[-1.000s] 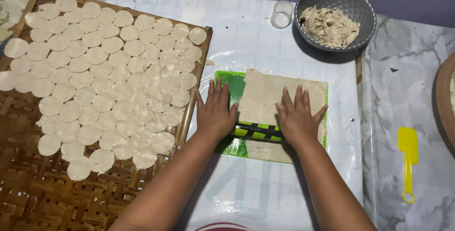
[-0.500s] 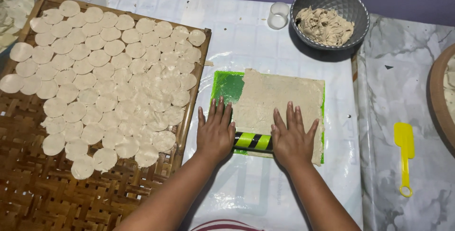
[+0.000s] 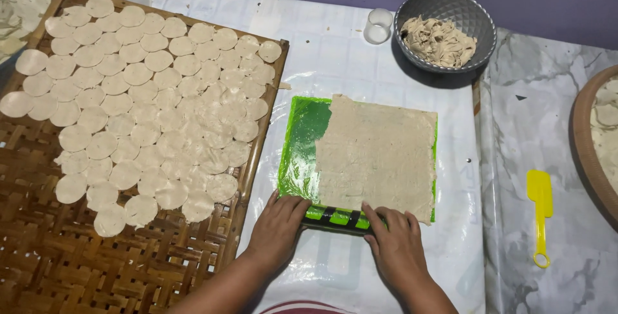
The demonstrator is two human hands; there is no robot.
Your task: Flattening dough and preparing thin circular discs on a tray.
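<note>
Now both hands, left hand [image 3: 278,229] and right hand [image 3: 396,244], lie flat with fingers close together on a green-and-black roller [image 3: 335,218] at the near edge of the green mat [image 3: 304,143], under the dough sheet [image 3: 376,153].

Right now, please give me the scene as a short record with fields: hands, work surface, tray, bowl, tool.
left hand: palm down on the green-and-black roller
right hand: palm down on the same roller
work surface: green mat, dough sheet covering most of it
tray: woven bamboo tray with many dough discs
bowl: grey bowl of dough scraps
tool: yellow spatula, lying apart at the right
</note>
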